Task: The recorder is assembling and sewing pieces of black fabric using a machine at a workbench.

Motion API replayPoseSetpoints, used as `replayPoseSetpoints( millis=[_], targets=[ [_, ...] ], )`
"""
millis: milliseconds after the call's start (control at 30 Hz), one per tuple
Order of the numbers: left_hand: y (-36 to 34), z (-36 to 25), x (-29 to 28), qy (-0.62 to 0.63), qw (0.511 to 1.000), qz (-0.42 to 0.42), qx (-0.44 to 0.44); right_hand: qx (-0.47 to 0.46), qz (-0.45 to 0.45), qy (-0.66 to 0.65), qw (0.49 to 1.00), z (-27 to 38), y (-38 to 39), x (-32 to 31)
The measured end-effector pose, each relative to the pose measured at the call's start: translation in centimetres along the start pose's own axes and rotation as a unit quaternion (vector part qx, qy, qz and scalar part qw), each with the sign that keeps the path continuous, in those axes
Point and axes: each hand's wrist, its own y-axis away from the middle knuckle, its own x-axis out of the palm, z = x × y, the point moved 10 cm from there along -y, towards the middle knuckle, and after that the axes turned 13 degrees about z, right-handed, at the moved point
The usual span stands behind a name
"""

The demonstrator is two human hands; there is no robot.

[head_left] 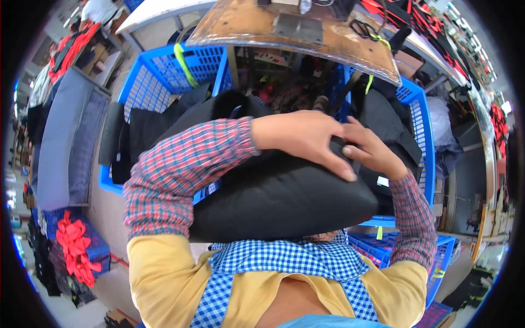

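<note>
Across my lap lies a smooth black folded piece (284,199), thick and rounded, narrowing to a blunt point at the right. Over its far edge bends my left hand (306,136), with the thumb laid along the top and the fingers curled toward the right hand. My right hand (372,148) grips the same far edge near the pointed end, its fingers and thumb drawn together. The two hands nearly touch, and some fingertips are hidden. Beyond the left forearm, more black material (186,117) runs into a blue crate.
Blue plastic crates (156,76) (424,117) holding black pieces stand on both sides. Ahead is a worn wooden table (240,24) with a plastic-wrapped edge. Red strips (76,246) lie on a crate at the left, below a grey panel (68,145).
</note>
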Motion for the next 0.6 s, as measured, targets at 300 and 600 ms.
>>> replayPoseSetpoints(
  millis=[300, 600],
  targets=[
    [4.7, 7.7, -9.8, -0.114, 0.983, -0.043, -0.137, 0.116, -0.275, 0.363, 0.883, 1.6, -5.5, -8.5],
    [4.4, 12.9, -19.5, -0.015, 0.975, -0.082, -0.206, 0.109, -0.33, 0.379, 0.858, -1.1, -11.2, -15.3]
  ],
)
